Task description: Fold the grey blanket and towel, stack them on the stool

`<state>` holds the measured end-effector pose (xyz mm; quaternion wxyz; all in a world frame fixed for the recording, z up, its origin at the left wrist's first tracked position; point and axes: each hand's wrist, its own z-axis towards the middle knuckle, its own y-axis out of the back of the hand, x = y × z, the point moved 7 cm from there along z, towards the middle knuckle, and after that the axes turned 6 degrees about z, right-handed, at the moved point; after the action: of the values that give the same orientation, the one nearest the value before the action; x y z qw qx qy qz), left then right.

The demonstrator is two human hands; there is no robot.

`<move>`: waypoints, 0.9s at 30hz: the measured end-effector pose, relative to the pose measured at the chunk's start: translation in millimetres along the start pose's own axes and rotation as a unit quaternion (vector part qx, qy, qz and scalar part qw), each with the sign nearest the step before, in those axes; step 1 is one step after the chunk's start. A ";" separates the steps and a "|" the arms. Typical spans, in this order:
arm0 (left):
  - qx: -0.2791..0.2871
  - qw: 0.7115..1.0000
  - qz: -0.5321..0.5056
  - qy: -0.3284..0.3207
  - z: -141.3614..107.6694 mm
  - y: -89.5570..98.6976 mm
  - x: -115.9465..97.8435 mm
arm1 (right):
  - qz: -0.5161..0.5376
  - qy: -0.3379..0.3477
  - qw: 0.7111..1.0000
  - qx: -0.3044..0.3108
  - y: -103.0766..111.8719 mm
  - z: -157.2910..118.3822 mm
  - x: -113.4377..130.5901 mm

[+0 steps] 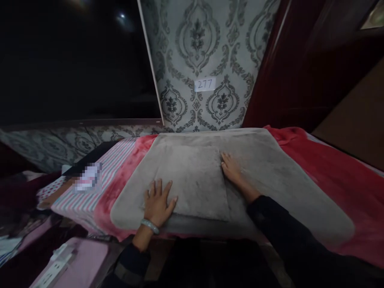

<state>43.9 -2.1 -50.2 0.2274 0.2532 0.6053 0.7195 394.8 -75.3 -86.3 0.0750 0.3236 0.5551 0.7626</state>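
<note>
The left hand point(157, 204) is flat with fingers spread, resting at the lower left corner of a grey plush square point(195, 180); it grips nothing. The right hand point(232, 168) is also unclenched, its fingers stretched along the right edge of this square — holding nothing, as it appears. The square lies flat upon a larger grey mat point(294, 196), left of its middle; whether it is a separate piece or a folded one, the dim view does not let me say. Under the mat is a red blanket point(339, 172) — and, to the left, a striped cloth point(120, 154).
</note>
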 end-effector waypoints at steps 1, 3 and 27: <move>0.016 1.000 0.003 0.001 0.8 1.1 1.8 | 0.000 0.007 1.000 0.000 1.6 0.4 3.7; 0.061 0.998 0.007 -0.004 4.7 4.9 4.3 | 0.003 0.028 1.000 -0.010 5.0 2.4 12.1; 0.044 0.961 -0.031 -0.271 188.6 -8.9 -178.0 | -0.048 0.058 0.997 -0.006 1.0 0.2 25.8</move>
<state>301.5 29.2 -48.6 0.3938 0.4295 0.5596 0.5893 375.1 -63.2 -74.8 0.0815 0.2511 0.5689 0.7789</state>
